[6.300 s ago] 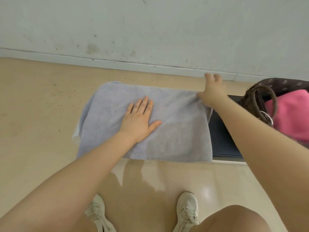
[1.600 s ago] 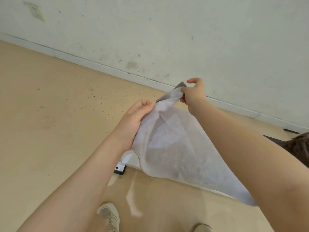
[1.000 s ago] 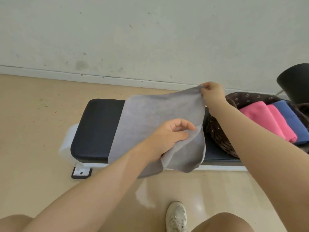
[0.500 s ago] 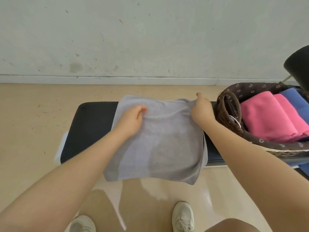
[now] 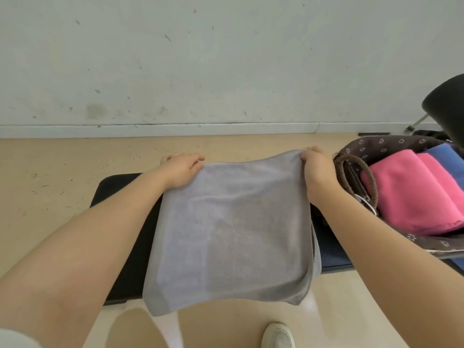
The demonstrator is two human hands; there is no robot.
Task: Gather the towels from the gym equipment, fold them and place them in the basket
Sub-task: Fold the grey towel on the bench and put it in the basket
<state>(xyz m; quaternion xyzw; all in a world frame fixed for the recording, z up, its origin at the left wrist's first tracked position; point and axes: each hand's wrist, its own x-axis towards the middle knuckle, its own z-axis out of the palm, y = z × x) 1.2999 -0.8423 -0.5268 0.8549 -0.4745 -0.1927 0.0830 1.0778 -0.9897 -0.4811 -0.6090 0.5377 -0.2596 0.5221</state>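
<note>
Head view: folded grey terry towel [image 5: 231,229] on black padded desk [image 5: 120,187], far corners pinched by left hand [image 5: 182,169] and right hand [image 5: 316,175]; brown wicker basket [image 5: 361,177] just right of right hand, frame's right edge.

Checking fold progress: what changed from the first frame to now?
The grey towel, earlier spread wide on the bench, was lifted, folded in half and laid back. Left hand and right hand now grip its far corners. Basket and pink towels are unchanged.

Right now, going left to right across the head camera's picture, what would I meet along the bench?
Bare black bench pad → left hand → grey towel → right hand → basket handle → pink towel → blue towel.
</note>
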